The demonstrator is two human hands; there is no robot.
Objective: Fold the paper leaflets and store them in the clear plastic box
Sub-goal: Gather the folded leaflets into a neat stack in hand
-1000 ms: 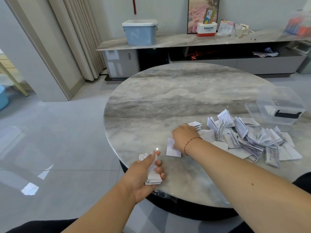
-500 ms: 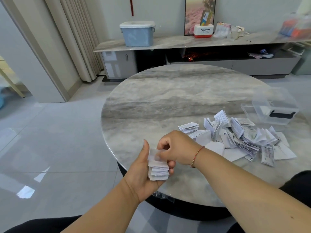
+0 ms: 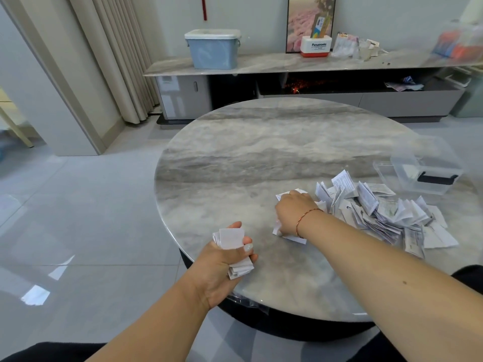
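Left hand (image 3: 222, 259) at the near edge of the round table (image 3: 261, 152), fingers and thumb curled round a stack of folded leaflets (image 3: 231, 239); right hand (image 3: 294, 212) lay knuckles-up on a loose leaflet (image 3: 290, 235) further in, its grip hidden, so open or closed could not be told; pile of leaflets (image 3: 379, 212) toward the right edge; clear plastic box (image 3: 428, 168) beyond the pile, at the right edge.

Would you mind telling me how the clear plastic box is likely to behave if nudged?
The clear plastic box looks thin-walled and nearly empty, so probably light. On the smooth marble table it would likely slide rather than tip, given its low, broad shape.
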